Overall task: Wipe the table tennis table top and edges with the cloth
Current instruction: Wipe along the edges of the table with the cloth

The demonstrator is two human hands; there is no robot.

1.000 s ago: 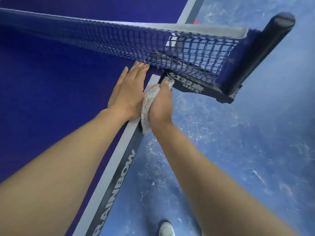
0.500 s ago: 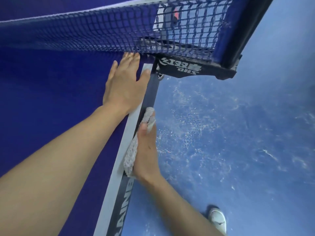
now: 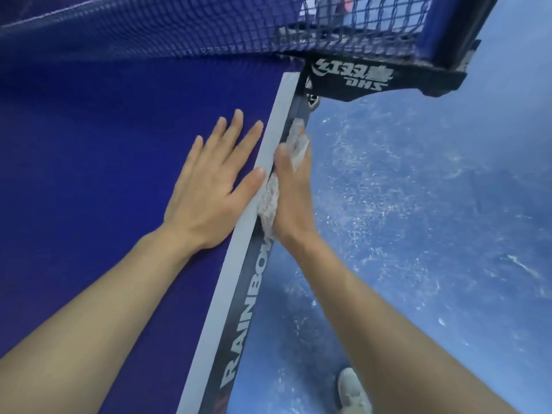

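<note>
The dark blue table tennis table top [image 3: 89, 150] fills the left side, with a white side line and a black side edge [image 3: 239, 324] lettered RAINBOW. My left hand [image 3: 209, 186] lies flat on the top, fingers spread, thumb on the white line. My right hand [image 3: 291, 198] presses a whitish cloth [image 3: 270, 201] against the side edge, just below the net clamp. The cloth bunches between palm and edge, and a bit of it sticks out past my fingers. The fingers themselves are hidden behind the edge.
The blue net [image 3: 179, 28] spans the top of the view. Its black DHS clamp [image 3: 358, 76] and post [image 3: 457, 28] jut out over the edge just beyond my right hand. A scuffed blue floor [image 3: 418, 204] lies to the right, with my shoe [image 3: 352, 389] below.
My right hand slid the cloth back along the side edge from the net clamp, then forward again towards it. My left hand shifted back from the net and spread its fingers.
</note>
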